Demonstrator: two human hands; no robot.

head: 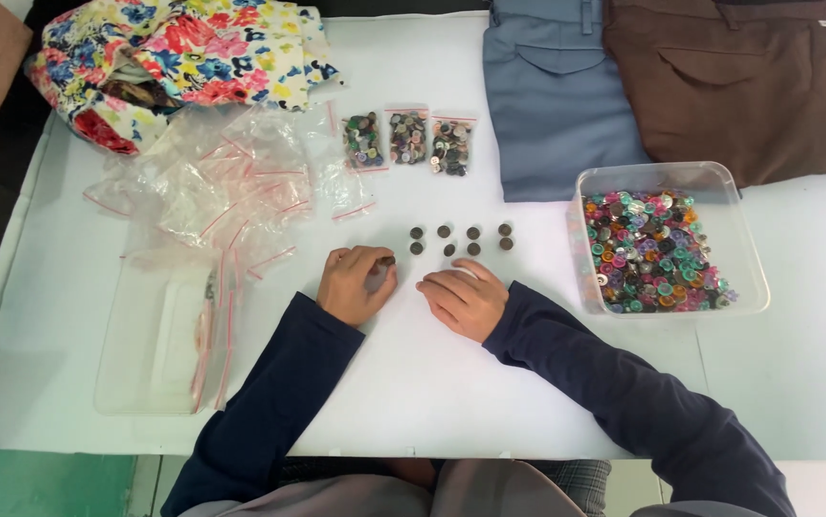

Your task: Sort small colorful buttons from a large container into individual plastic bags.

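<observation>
Eight dark buttons (461,239) are laid in two short rows on the white surface (432,383), seemingly for counting. Another button (387,260) is pinched in the left hand (356,284); the right hand (464,299) rests curled, nothing visibly held.

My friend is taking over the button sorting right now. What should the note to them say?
Left hand: curled on the white table, grip closed on a dark button.
Right hand: flat on the table, fingers bent, holding nothing that shows.
Eight dark brown buttons lie in small rows just beyond the hands.
Done: three small bags farther back are filled with buttons.
Left: the clear tub on the right holds many mixed coloured buttons; a heap of empty zip bags waits on the left.
</observation>
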